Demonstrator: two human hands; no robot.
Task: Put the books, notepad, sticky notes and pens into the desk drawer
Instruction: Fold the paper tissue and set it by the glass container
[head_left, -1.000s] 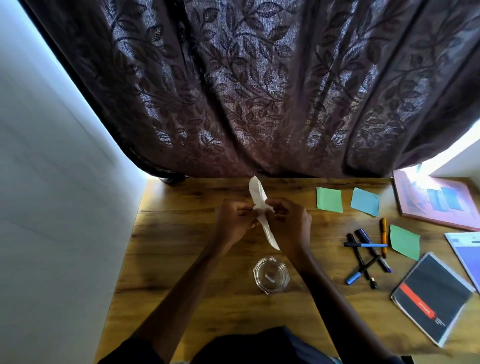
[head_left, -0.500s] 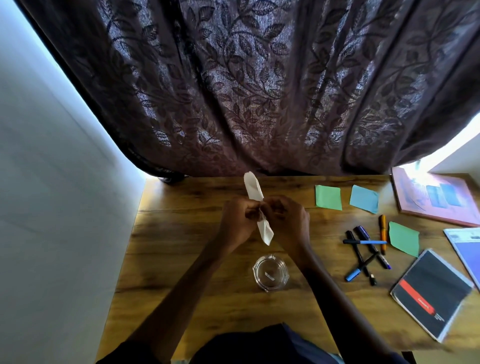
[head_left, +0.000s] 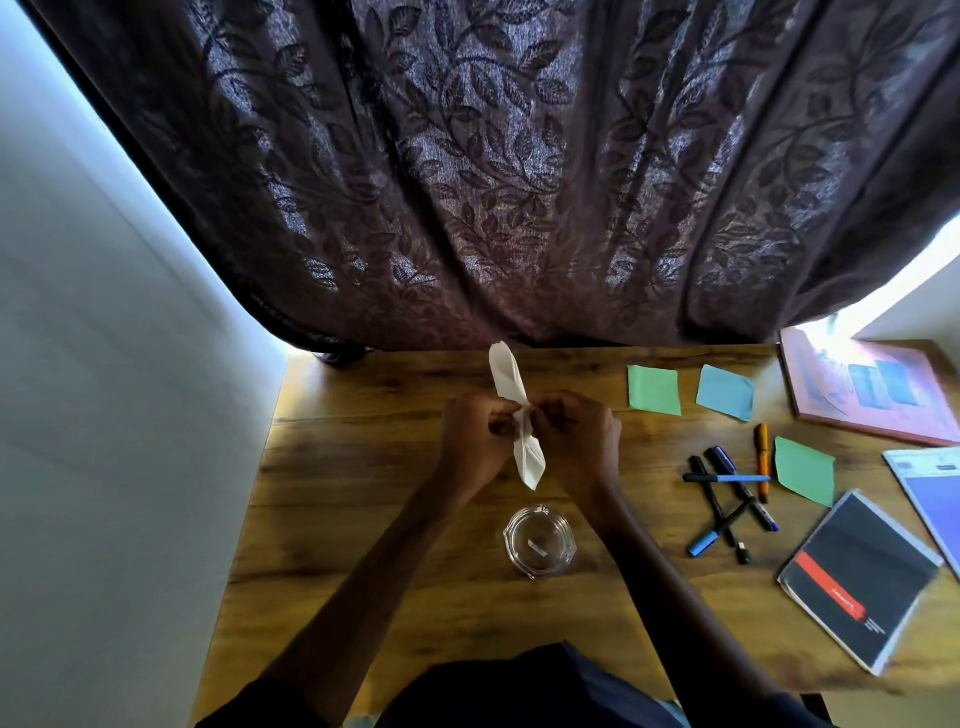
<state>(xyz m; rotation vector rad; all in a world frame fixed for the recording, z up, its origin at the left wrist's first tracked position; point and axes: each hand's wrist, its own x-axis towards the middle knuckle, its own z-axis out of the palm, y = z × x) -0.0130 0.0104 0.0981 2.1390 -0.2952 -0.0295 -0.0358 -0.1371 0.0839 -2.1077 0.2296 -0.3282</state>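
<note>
Above the desk middle, my left hand (head_left: 475, 441) and my right hand (head_left: 574, 441) pinch a folded white paper strip (head_left: 511, 387) between them. To the right lie two green sticky notes (head_left: 653, 389) (head_left: 805, 470) and a blue sticky note (head_left: 724, 392). Several pens (head_left: 727, 499) lie crossed in a pile, with an orange pen (head_left: 762, 457) beside them. A black notepad (head_left: 857, 577) with a red stripe sits at the front right. A pink book (head_left: 872, 389) lies at the back right and a blue book (head_left: 935, 493) at the right edge.
A small clear glass dish (head_left: 539, 540) stands on the wooden desk (head_left: 363, 467) just in front of my hands. A dark patterned curtain (head_left: 493, 182) hangs behind the desk and a white wall (head_left: 104, 415) runs along its left side. No drawer is in view.
My hands have kept working the white paper; its lower end has grown shorter and more folded. The hands shifted slightly away from me. The desk items have not moved.
</note>
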